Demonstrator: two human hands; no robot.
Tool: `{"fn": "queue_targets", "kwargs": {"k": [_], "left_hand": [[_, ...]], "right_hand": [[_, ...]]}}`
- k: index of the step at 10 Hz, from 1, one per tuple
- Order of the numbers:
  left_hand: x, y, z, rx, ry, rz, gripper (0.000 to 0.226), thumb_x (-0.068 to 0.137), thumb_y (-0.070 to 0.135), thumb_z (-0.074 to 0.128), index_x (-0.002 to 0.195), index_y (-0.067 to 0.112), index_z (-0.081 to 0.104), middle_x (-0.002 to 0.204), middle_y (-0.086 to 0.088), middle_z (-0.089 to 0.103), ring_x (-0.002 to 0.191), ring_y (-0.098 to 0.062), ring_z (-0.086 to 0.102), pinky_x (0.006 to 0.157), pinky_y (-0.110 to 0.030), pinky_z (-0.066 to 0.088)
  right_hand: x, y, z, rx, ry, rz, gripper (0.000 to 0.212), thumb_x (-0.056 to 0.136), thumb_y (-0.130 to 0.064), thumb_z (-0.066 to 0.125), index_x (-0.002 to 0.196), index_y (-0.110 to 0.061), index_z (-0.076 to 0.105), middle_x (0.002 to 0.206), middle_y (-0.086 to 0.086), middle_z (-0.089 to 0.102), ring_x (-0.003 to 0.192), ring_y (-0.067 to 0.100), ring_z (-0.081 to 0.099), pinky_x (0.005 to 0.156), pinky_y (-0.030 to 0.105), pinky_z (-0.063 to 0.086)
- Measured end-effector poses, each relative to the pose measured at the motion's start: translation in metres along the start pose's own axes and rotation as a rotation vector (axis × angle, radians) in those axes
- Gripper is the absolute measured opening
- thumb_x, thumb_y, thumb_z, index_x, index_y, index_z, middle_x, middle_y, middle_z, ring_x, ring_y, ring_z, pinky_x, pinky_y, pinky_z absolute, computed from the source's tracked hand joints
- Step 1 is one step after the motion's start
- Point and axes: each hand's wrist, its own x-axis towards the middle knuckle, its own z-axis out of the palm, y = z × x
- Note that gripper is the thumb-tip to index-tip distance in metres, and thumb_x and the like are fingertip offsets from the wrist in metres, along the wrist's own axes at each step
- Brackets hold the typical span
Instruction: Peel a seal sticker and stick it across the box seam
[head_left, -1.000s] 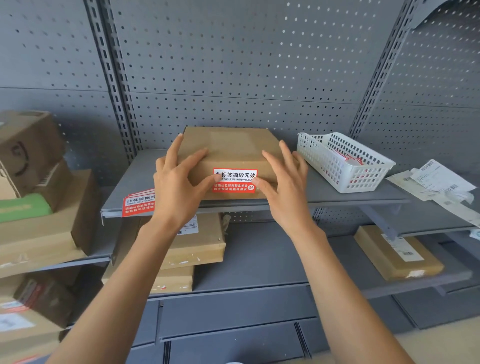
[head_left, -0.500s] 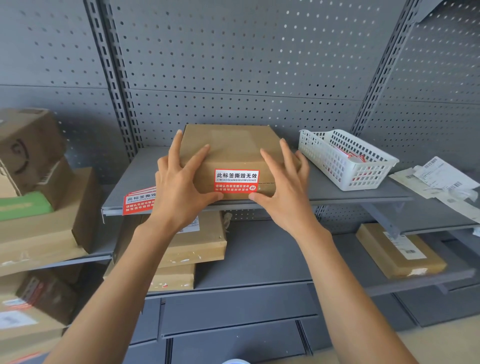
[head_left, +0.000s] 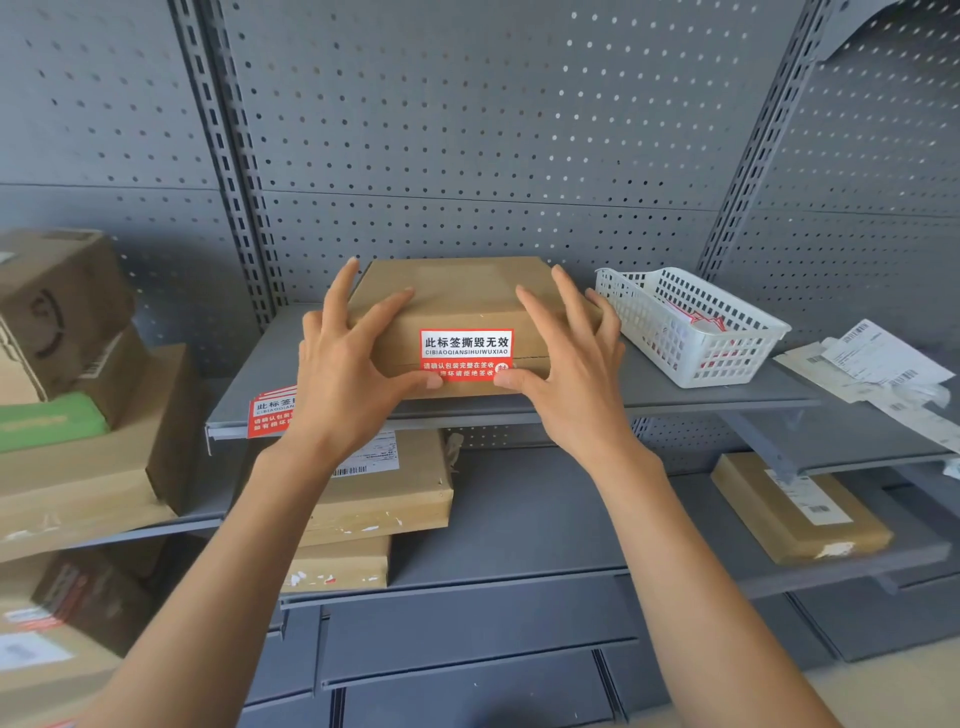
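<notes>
From the head camera, the cardboard box sits at the front edge of the grey shelf, and everything else is placed from it. The seal sticker, red and white, lies on the box's near side, folded from the top edge down over the front face, so it spans the dark seam line running across that face. The left hand rests on the box's left end, fingers spread over the top, thumb pressing the sticker's lower left corner. The right hand mirrors it on the right end, thumb at the lower right corner. Neither grip encloses anything; both lie flat and splayed. Left of the box, partly behind the left wrist, is a stack of spare stickers; right of it stands a white basket.

The sticker looks thin and limp, likely to crease or trap air, so pressure belongs at its corners and edges. The box appears light and stiff enough to press against while braced at both ends.
</notes>
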Motion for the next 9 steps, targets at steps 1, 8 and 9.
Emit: {"fn": "queue_targets", "kwargs": {"k": [1,8,9], "left_hand": [[0.001,-0.003,0.001,-0.016,-0.032,0.011,0.087,0.071,0.037,0.092,0.148,0.037,0.051,0.171,0.003,0.013,0.132,-0.029,0.034,0.114,-0.045,0.032],[-0.002,-0.005,0.020,-0.019,-0.126,0.001,0.066,0.094,0.056,0.064,0.154,0.038,0.043,0.173,0.005,0.012,0.150,-0.028,0.020,0.119,-0.054,0.027],[-0.002,0.000,0.015,0.006,-0.057,-0.063,0.069,0.093,0.068,0.049,0.154,0.037,0.044,0.172,0.005,0.017,0.155,-0.026,0.015,0.118,-0.058,0.021]], "right_hand": [[-0.002,0.007,0.000,0.019,-0.010,-0.006,0.083,0.078,-0.034,0.084,0.150,-0.033,0.042,0.169,-0.002,0.018,0.148,0.036,0.018,0.113,0.058,0.028],[-0.018,0.042,-0.004,0.099,-0.130,-0.011,0.072,0.095,-0.018,0.067,0.157,-0.028,0.032,0.171,0.001,0.008,0.157,0.032,0.004,0.122,0.050,0.018],[-0.018,0.049,-0.022,0.105,-0.001,0.068,0.061,0.098,-0.019,0.063,0.154,-0.025,0.040,0.168,0.003,0.023,0.155,0.029,0.018,0.121,0.049,0.023]]}}
